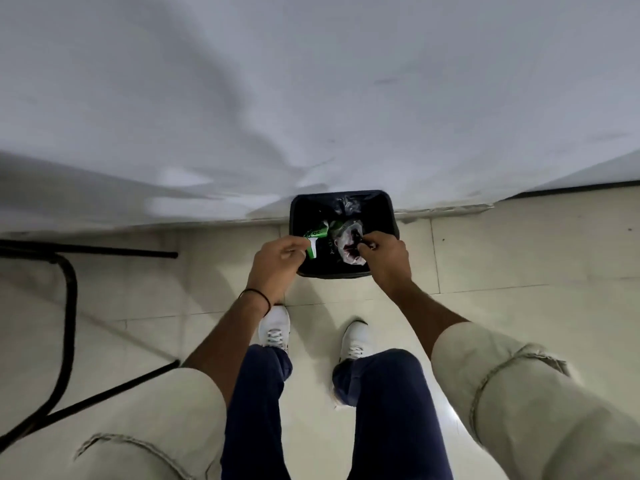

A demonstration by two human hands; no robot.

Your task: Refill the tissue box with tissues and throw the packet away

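A small black bin [388, 209] with a dark liner stands on the floor against the white wall. Over its opening I hold a crumpled clear plastic packet [346, 233] with green and white print. My left hand [277, 261] pinches the packet's green end at the bin's near left corner. My right hand [388, 258] pinches the clear, crumpled end at the near right side. Both hands hover just above the rim. No tissue box is in view.
A white wall [311, 98] fills the upper half. Pale floor tiles [502, 254] lie around the bin. Black metal furniture legs [69, 289] stand at the left. My two white shoes [273, 327] and blue trouser legs are just behind the bin.
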